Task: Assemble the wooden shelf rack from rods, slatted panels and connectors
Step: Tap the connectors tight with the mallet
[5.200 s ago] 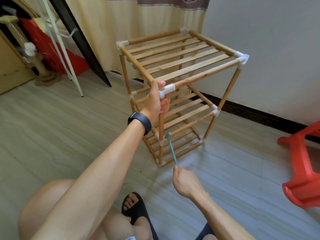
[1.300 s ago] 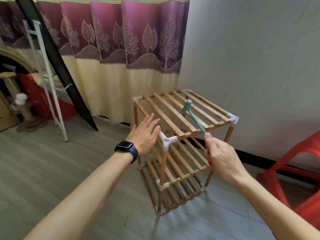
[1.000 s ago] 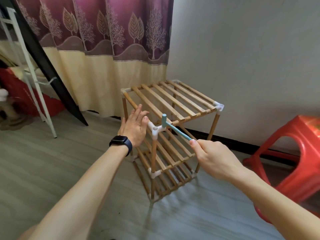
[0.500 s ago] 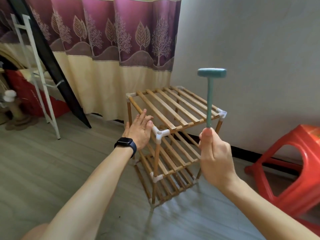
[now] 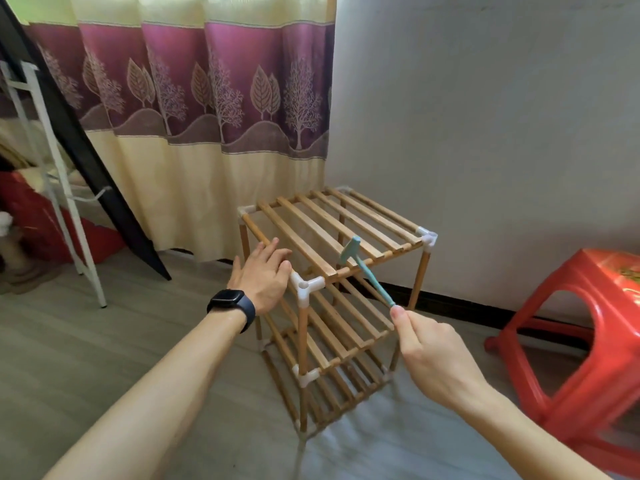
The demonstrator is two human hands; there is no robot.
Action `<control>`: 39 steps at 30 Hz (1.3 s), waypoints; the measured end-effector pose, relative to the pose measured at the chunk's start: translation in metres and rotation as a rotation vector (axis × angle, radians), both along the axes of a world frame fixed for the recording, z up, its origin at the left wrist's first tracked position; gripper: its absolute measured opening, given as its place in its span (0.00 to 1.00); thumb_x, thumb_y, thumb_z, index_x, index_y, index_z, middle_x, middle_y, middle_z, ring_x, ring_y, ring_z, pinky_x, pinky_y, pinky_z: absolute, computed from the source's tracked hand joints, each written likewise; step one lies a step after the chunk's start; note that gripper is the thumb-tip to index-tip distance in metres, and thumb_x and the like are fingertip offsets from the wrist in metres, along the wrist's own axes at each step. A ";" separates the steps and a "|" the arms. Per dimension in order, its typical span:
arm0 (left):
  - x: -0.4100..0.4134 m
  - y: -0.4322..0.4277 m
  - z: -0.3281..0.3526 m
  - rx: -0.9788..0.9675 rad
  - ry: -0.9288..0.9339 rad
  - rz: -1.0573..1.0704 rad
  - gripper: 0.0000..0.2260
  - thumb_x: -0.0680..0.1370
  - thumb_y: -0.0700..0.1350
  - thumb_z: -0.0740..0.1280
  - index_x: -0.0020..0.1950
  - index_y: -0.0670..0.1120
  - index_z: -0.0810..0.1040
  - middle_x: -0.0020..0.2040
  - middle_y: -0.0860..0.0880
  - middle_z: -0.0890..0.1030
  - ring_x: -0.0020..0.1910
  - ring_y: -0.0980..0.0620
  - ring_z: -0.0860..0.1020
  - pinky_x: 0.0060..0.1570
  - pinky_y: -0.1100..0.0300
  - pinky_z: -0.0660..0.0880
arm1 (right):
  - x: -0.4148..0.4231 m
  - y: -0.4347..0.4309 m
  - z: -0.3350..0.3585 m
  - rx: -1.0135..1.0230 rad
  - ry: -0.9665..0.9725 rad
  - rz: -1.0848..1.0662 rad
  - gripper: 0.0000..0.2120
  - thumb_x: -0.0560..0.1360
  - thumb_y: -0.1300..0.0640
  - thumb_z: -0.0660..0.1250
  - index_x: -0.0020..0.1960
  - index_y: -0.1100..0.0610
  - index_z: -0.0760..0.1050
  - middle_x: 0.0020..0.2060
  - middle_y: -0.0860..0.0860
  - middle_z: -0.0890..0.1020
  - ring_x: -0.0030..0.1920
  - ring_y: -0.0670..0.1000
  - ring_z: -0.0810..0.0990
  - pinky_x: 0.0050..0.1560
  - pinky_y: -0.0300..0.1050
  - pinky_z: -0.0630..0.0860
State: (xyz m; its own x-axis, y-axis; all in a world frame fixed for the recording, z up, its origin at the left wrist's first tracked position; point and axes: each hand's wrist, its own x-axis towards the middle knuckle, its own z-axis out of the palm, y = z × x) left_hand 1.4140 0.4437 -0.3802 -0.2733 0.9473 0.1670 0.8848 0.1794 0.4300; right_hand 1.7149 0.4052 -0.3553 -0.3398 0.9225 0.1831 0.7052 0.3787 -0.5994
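A three-tier wooden shelf rack [image 5: 332, 233] stands upright on the floor by the wall, its rods joined by white plastic connectors. My left hand [image 5: 261, 275], fingers straight, rests flat on the top left rail beside the near corner connector [image 5: 304, 285]. My right hand [image 5: 429, 355] grips the handle end of a small teal hammer [image 5: 363, 268]. The hammer's head lies low over the front rail of the top slatted panel, just right of that connector.
A red plastic stool [image 5: 588, 341] stands to the right of the rack. A patterned curtain [image 5: 194, 126] hangs behind it. A black board [image 5: 83, 157] and a white metal frame [image 5: 52, 181] lean at the left, over a grey wood-look floor [image 5: 86, 341].
The hammer was raised upright above the rack half a second ago; it has swung down to the top panel's front rail. My left hand stays on the rail.
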 end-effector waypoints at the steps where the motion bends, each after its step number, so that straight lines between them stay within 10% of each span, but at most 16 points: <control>1: 0.002 0.002 0.007 0.016 -0.003 0.009 0.21 0.85 0.53 0.50 0.78 0.56 0.64 0.82 0.53 0.56 0.81 0.51 0.50 0.77 0.39 0.43 | 0.007 0.005 0.003 0.004 0.044 -0.029 0.24 0.85 0.45 0.50 0.35 0.53 0.70 0.26 0.49 0.75 0.30 0.48 0.75 0.33 0.45 0.66; 11: 0.107 0.064 0.045 -0.151 0.249 -0.193 0.33 0.80 0.70 0.51 0.82 0.57 0.53 0.83 0.51 0.50 0.81 0.48 0.47 0.78 0.38 0.46 | 0.062 0.084 0.016 -0.035 -0.037 -0.335 0.25 0.85 0.44 0.47 0.36 0.53 0.69 0.35 0.51 0.77 0.42 0.59 0.75 0.42 0.53 0.67; 16: 0.113 0.073 0.021 -0.130 0.363 -0.131 0.30 0.81 0.67 0.48 0.81 0.60 0.46 0.83 0.53 0.47 0.81 0.49 0.47 0.77 0.39 0.48 | 0.065 0.104 0.045 0.398 0.416 -0.365 0.21 0.86 0.48 0.49 0.38 0.54 0.66 0.30 0.53 0.76 0.32 0.51 0.75 0.35 0.49 0.68; 21: 0.106 0.067 0.021 -0.123 0.372 -0.154 0.29 0.82 0.66 0.48 0.81 0.61 0.46 0.82 0.54 0.48 0.81 0.50 0.47 0.77 0.40 0.49 | 0.053 0.135 0.015 -0.145 -0.198 -0.349 0.23 0.85 0.48 0.43 0.50 0.57 0.72 0.44 0.55 0.79 0.38 0.54 0.75 0.38 0.49 0.68; 27: 0.090 0.050 0.026 -0.116 0.324 -0.224 0.28 0.80 0.68 0.51 0.80 0.64 0.54 0.81 0.56 0.54 0.80 0.50 0.54 0.77 0.40 0.51 | 0.048 0.148 0.042 0.151 0.069 -0.353 0.25 0.85 0.43 0.43 0.40 0.54 0.69 0.38 0.51 0.76 0.45 0.59 0.73 0.47 0.53 0.66; 34: 0.063 0.027 0.074 -0.005 0.387 -0.186 0.23 0.81 0.68 0.49 0.52 0.56 0.78 0.45 0.56 0.77 0.49 0.51 0.76 0.49 0.54 0.69 | 0.026 0.175 0.054 0.047 -0.084 -0.258 0.23 0.85 0.44 0.45 0.38 0.51 0.67 0.43 0.56 0.79 0.49 0.62 0.76 0.49 0.53 0.71; 39: 0.051 0.051 0.063 -0.092 0.278 -0.033 0.28 0.80 0.68 0.51 0.76 0.58 0.65 0.75 0.50 0.69 0.73 0.47 0.68 0.70 0.46 0.66 | -0.003 0.190 0.051 -0.060 -0.274 -0.186 0.21 0.84 0.43 0.44 0.51 0.52 0.72 0.49 0.55 0.80 0.51 0.59 0.78 0.56 0.55 0.75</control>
State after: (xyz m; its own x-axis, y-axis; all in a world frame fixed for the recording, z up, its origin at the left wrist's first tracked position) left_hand 1.4653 0.4942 -0.3168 -0.1982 0.9695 0.1440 0.9724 0.1760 0.1533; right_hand 1.7118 0.5951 -0.3044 -0.1935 0.9797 0.0516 0.8968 0.1979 -0.3956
